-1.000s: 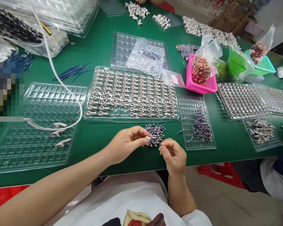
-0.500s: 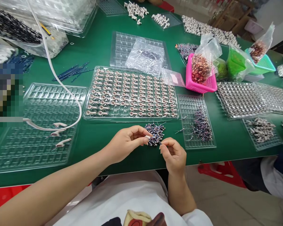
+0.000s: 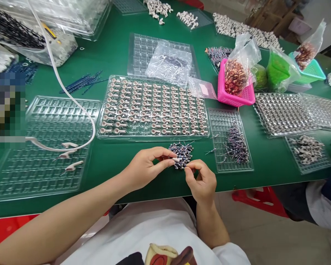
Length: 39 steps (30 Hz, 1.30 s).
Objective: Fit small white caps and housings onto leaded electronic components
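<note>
My left hand (image 3: pixel 147 165) pinches a small white earbud shell (image 3: pixel 177 159) between thumb and forefinger, just in front of a heap of small dark wired parts (image 3: pixel 183 151). Close by on the right, my right hand (image 3: pixel 200 179) has its thumb and forefinger pressed together at the heap's near edge. Whatever lies between those fingertips is too small to make out. Beyond both hands is a clear plastic tray (image 3: pixel 139 137) filled with rows of pinkish-white earbud shells (image 3: pixel 154 106). A clear tray (image 3: pixel 41 165) on the left carries several white shells (image 3: pixel 74 165), some with thin wires.
A white cable (image 3: pixel 63 86) loops over the left tray. Right of my hands, another tray (image 3: pixel 219 147) holds more wired parts (image 3: pixel 237 143). Farther off stand a pink basket (image 3: pixel 235 100) with a bag of copper-coloured parts (image 3: pixel 235 77) and trays of metallic pieces (image 3: pixel 284 114).
My right hand has shifted slightly left and up, its fingertips curled tighter. The white shell shows a bit more beyond my left fingertips. The whole view has moved slightly.
</note>
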### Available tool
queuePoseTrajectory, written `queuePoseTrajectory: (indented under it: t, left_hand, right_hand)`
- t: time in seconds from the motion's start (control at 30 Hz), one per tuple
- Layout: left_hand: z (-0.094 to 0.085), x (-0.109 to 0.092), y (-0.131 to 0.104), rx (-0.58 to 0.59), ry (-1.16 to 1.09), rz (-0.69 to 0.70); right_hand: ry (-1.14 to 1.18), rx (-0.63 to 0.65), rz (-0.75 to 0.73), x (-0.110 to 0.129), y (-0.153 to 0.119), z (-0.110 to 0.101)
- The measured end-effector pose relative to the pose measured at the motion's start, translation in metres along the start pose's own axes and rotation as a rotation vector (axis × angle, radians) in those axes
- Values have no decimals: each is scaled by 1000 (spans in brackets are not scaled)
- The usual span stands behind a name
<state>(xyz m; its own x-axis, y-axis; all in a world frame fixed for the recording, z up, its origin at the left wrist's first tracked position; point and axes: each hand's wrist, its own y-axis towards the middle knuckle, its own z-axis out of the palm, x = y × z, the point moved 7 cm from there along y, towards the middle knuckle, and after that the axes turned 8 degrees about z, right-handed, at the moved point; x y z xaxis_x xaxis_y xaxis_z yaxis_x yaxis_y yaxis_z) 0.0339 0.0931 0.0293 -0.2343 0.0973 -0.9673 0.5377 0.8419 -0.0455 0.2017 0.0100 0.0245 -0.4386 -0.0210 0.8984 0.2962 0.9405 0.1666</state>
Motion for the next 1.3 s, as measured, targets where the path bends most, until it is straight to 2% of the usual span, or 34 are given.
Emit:
queuePoseTrajectory:
  t: [0.3,0.6,0.87,1.13,1.3]
  left_hand:
    - [6,-1,0,50,59,82]
    - [3,-4,0,46,84,108]
    - [7,-5,-1,45,126,242]
    - [9,-11,-4,49,188,387]
    - [8,-13,-3,31,166,378]
  right_hand:
    - [4,43,-2,1,2,3]
    - [39,62,29,1,4,3]
    - [49,93,22,1,5,6]
    - [10,125,-31,5,6,9]
    - [-18,54,-102,10,3,5]
